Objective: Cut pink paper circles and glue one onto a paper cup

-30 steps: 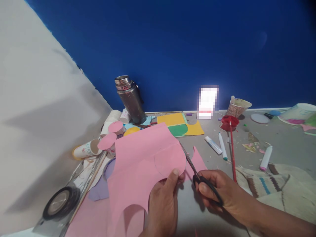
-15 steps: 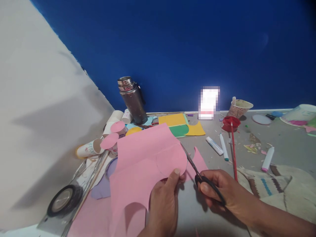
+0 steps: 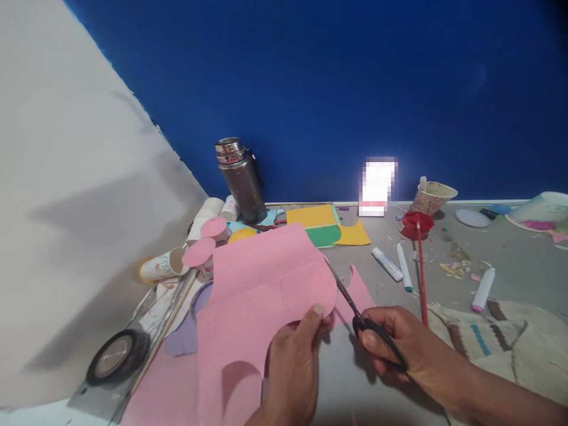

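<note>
A large sheet of pink paper (image 3: 248, 296) is pinched in my left hand (image 3: 295, 361), with the thumb on top and the fingers underneath. A drawn circle outline shows near its right edge, and part of the edge there is cut along the curve. My right hand (image 3: 390, 340) grips black-handled scissors (image 3: 346, 290), whose blades lie at the paper's right edge beside the circle. A pink offcut (image 3: 355, 299) with a curved edge lies on the table behind the scissors. More pink paper (image 3: 160, 384) lies under the sheet at lower left.
A metal flask (image 3: 242, 180) stands by the blue wall. Yellow paper (image 3: 313, 216) and green paper (image 3: 323, 235) lie behind the sheet. Paper cups (image 3: 162, 265) and a tape roll (image 3: 113, 355) are at left. Markers (image 3: 483, 290), a glue tube (image 3: 387, 264), a red pot (image 3: 416, 225) and cloth (image 3: 501, 343) are at right.
Almost nothing differs. The whole view has shifted slightly, and both hands keep their hold on the paper and the scissors.
</note>
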The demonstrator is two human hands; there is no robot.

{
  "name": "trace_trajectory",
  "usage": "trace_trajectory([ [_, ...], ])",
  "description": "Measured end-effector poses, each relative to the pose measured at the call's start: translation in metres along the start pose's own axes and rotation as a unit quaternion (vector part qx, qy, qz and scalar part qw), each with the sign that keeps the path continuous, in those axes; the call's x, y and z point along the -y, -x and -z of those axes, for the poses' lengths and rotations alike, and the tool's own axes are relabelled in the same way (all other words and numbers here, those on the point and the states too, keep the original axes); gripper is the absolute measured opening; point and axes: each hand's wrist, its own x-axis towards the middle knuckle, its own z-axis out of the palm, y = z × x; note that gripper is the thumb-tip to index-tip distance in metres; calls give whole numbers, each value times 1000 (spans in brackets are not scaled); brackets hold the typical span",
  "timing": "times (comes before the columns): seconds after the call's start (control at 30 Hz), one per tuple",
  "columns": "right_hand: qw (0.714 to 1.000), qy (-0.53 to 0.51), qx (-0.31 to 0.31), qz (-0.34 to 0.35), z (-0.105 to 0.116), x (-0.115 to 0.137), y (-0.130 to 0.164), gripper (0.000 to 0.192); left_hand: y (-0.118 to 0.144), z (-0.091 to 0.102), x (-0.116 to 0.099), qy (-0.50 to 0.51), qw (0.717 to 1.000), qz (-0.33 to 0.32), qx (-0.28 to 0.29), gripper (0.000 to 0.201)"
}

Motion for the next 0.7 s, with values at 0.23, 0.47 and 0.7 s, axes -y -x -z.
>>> trace_trajectory([
  [0.23,1000,10,6,7,0,-3,0,74,-6,6,0,34,997,55,50,25],
  [0.47,1000,28,8,11,1,-1,1,73,-10,8,-10,102,985,136,39,31],
  [0.7,999,40,9,10,2,4,3,72,-8,9,-9,215,963,157,48,32],
])
